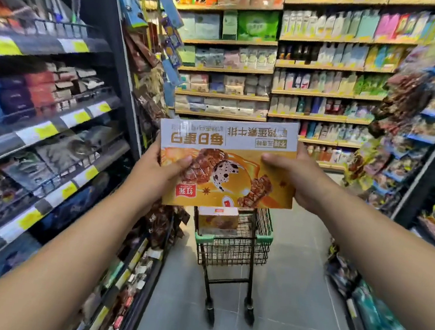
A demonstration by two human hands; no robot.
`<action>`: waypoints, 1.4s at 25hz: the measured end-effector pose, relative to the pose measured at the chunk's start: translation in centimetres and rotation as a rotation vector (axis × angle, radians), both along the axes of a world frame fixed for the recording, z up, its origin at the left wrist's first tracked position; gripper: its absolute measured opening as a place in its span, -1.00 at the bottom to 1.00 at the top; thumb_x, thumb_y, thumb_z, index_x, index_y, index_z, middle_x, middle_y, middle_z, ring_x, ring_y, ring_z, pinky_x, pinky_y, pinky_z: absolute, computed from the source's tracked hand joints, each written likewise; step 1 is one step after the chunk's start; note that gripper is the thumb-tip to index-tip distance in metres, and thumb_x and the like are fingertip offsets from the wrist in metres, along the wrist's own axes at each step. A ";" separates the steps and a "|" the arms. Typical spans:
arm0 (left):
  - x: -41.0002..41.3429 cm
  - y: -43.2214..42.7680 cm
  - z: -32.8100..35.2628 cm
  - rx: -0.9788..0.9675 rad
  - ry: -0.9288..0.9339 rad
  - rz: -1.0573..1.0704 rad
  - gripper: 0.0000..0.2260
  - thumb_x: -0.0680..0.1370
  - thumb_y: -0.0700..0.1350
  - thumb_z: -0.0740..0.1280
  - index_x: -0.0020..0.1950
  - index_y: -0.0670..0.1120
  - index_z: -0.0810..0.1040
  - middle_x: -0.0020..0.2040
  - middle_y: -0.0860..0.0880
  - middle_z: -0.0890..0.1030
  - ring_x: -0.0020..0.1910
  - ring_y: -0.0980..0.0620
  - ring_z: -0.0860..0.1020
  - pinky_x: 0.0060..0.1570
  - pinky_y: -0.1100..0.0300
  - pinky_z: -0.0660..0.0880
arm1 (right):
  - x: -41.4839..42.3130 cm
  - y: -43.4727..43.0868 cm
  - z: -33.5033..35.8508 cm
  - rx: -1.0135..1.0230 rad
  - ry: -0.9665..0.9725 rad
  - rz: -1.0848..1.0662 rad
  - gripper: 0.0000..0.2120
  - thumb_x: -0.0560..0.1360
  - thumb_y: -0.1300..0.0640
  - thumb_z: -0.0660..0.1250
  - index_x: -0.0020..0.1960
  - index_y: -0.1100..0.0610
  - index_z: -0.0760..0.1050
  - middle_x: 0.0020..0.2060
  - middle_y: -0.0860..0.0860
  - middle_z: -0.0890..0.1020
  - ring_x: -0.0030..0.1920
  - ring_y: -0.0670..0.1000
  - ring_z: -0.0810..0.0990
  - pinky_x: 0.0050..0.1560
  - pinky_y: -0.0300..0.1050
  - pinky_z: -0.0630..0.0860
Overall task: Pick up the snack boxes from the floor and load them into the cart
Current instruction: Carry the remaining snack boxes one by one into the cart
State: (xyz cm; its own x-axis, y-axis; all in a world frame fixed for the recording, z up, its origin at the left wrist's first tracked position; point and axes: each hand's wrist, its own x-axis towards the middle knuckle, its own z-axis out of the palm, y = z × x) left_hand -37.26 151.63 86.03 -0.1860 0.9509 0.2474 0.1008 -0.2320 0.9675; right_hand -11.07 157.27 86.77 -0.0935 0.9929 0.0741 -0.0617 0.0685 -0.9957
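An orange and white snack box (235, 150) is held up at chest height, its print upside down to me. My left hand (163, 170) grips its left edge, thumb on the front. Its right edge is gripped by my right hand (295, 177) in the same way. Below and beyond the box stands a small wire shopping cart (231, 248) with green trim in the aisle. Another snack box (217, 219) of the same kind lies in the cart's basket.
Stocked shelves (39, 128) line the left side of the narrow aisle, and hanging snack packets (402, 148) crowd the right side. A wall of shelves (276, 63) closes the far end. Grey floor (285, 294) shows around the cart.
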 end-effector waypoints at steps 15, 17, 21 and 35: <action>-0.6 34.5 -15.2 -0.355 0.052 0.014 -0.56 0.43 0.01 0.49 0.27 0.09 0.45 0.07 0.03 0.69 0.00 0.01 0.68 0.10 -0.13 0.57 | -0.6 35.4 -15.4 -0.307 -0.099 0.059 -0.37 0.39 0.18 0.51 0.34 0.08 0.25 0.12 0.09 0.60 0.00 0.13 0.66 0.00 0.10 0.62; -0.3 37.8 -18.0 -0.430 0.018 0.026 -0.61 0.47 -0.07 0.48 0.26 0.06 0.46 0.10 -0.01 0.68 0.04 -0.04 0.67 0.13 -0.18 0.55 | -0.8 38.9 -17.9 -0.365 -0.137 0.064 -0.35 0.39 0.18 0.51 0.34 0.08 0.23 0.09 0.07 0.59 -0.01 0.12 0.65 -0.03 0.07 0.61; -0.4 42.2 -24.1 -0.550 0.030 0.097 -0.63 0.49 -0.13 0.45 0.25 0.07 0.46 0.10 0.03 0.66 0.09 -0.01 0.63 0.15 -0.08 0.54 | -1.9 43.6 -23.4 -0.480 -0.191 0.055 -0.35 0.37 0.16 0.52 0.33 0.06 0.24 0.07 0.04 0.59 -0.02 0.10 0.64 0.04 0.09 0.59; -0.1 49.8 -45.7 -0.869 0.076 0.114 -0.43 0.37 -0.03 0.49 0.33 0.10 0.38 0.19 -0.03 0.60 0.18 -0.04 0.57 0.22 -0.04 0.50 | -3.4 49.2 -47.0 -0.818 -0.226 -0.085 -0.20 0.14 -0.17 0.60 0.28 -0.06 0.34 0.05 0.00 0.65 -0.01 0.08 0.68 0.08 0.23 0.58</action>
